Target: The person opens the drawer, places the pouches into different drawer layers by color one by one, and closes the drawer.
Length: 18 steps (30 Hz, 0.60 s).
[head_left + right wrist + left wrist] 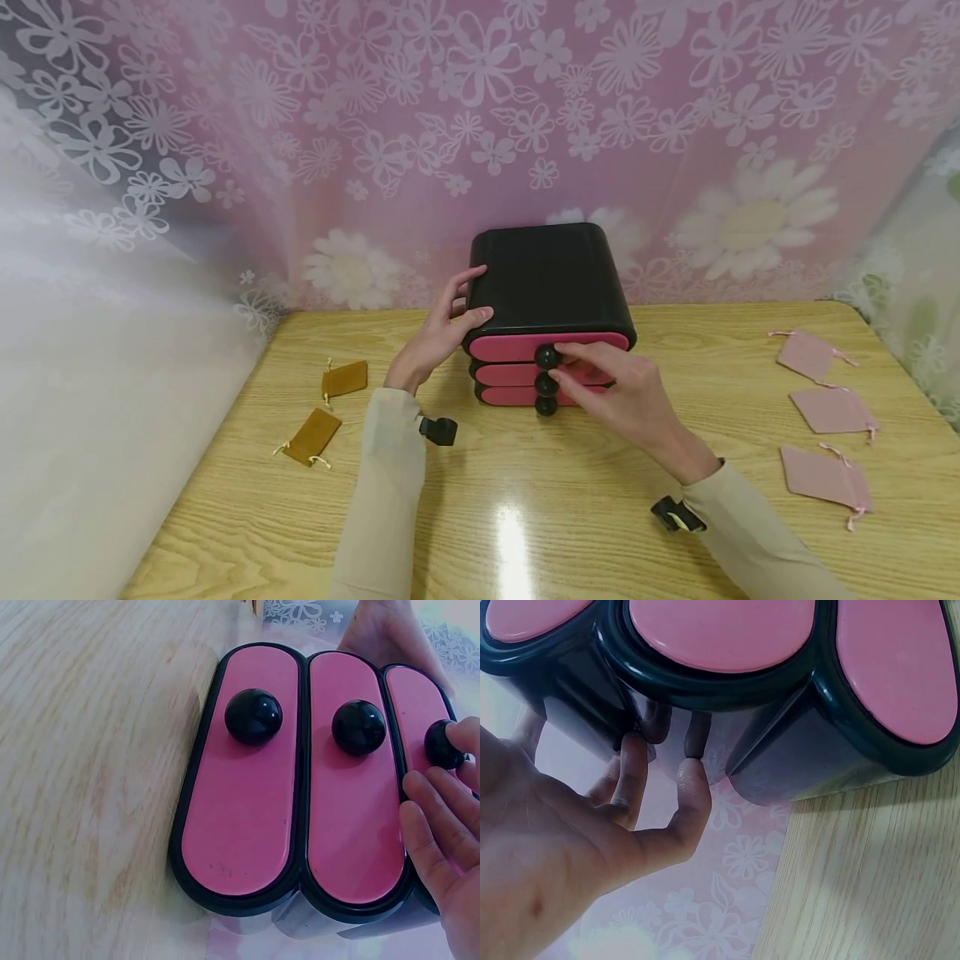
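A small black drawer cabinet (551, 275) with three pink drawer fronts stands on the table, each front carrying a round black knob. My left hand (435, 337) rests on the cabinet's left side, its thumb and fingertips against the black shell; the left wrist view shows these fingers (694, 799) touching the glossy side. At the front, my right hand (626, 396) pinches the top drawer's knob (444, 744) between thumb and index finger. The middle knob (358, 727) and bottom knob (253, 716) are untouched. All three drawers sit closed.
Two brown drawstring pouches, one upper (347, 379) and one lower (313, 437), lie left of the cabinet. To the right, three pink drawstring pouches (831, 410) lie in a column. A flowered pink curtain (450, 167) hangs behind the table (480, 500).
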Available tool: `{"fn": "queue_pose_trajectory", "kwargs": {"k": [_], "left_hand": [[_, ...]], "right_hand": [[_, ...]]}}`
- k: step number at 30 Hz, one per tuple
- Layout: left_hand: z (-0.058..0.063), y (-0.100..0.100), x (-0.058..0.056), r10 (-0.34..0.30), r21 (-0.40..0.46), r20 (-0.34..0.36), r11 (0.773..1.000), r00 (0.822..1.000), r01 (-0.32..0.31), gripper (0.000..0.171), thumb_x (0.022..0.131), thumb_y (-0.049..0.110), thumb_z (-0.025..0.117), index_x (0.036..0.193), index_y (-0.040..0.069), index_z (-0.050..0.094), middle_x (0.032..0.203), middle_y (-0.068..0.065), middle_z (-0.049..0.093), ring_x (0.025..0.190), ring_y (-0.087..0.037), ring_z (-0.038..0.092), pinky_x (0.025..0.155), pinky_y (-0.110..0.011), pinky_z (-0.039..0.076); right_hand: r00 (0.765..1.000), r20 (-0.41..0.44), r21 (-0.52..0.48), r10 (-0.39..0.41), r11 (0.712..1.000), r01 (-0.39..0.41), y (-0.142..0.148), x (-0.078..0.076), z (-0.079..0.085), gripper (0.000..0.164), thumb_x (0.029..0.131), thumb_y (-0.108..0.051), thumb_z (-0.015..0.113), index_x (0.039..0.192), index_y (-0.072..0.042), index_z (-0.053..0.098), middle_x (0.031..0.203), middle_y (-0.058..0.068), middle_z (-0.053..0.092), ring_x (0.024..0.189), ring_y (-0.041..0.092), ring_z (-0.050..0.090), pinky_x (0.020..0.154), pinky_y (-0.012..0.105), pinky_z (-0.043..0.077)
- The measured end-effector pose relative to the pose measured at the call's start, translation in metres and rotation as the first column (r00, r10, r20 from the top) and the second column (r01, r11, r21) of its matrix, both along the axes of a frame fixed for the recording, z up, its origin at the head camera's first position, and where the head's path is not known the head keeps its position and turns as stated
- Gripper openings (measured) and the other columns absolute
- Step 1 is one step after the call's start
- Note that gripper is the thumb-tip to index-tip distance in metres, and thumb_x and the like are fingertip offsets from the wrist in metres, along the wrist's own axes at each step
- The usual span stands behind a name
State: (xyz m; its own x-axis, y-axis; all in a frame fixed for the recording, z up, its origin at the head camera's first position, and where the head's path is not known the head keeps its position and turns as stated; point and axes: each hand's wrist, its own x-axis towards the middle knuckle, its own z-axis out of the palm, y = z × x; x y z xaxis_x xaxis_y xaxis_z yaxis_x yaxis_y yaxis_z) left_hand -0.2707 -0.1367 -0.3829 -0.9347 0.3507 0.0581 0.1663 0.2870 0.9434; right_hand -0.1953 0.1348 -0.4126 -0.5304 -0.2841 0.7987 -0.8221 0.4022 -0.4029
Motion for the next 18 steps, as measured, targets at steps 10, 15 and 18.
{"fn": "queue_pose_trajectory", "kwargs": {"k": [10, 15, 18], "left_hand": [[0.001, 0.001, 0.000, -0.002, 0.007, -0.001, 1.000, 1.000, 0.002, 0.057, 0.102, 0.037, 0.060, 0.149, 0.058, 0.034, 0.166, -0.002, 0.018, 0.150, -0.032, 0.031, 0.118, -0.063, 0.033], [0.001, 0.001, 0.001, -0.006, 0.011, -0.005, 1.000, 1.000, 0.006, 0.057, 0.103, 0.036, 0.059, 0.149, 0.057, 0.034, 0.164, -0.002, 0.020, 0.149, -0.032, 0.033, 0.118, -0.062, 0.034], [0.000, 0.001, 0.001, -0.010, 0.017, -0.008, 1.000, 1.000, 0.010, 0.057, 0.103, 0.035, 0.059, 0.150, 0.055, 0.034, 0.162, -0.003, 0.022, 0.147, -0.032, 0.034, 0.117, -0.062, 0.035]], "right_hand": [[1.000, 0.009, -0.012, 0.030, 0.999, -0.030, 0.002, 0.001, -0.001, 0.039, 0.075, 0.002, 0.087, 0.113, -0.002, 0.076, 0.096, 0.010, 0.078, 0.072, 0.013, 0.073, 0.067, 0.017, 0.058], [0.998, 0.062, -0.031, -0.018, 0.999, 0.020, 0.003, 0.009, -0.008, 0.044, 0.070, 0.007, 0.087, 0.112, -0.004, 0.075, 0.092, 0.007, 0.078, 0.075, 0.010, 0.073, 0.064, 0.018, 0.057], [0.989, 0.139, -0.040, -0.055, 0.997, 0.061, 0.002, 0.015, -0.015, 0.039, 0.073, 0.003, 0.087, 0.110, -0.006, 0.075, 0.091, 0.005, 0.078, 0.076, 0.008, 0.072, 0.062, 0.020, 0.057]]}}
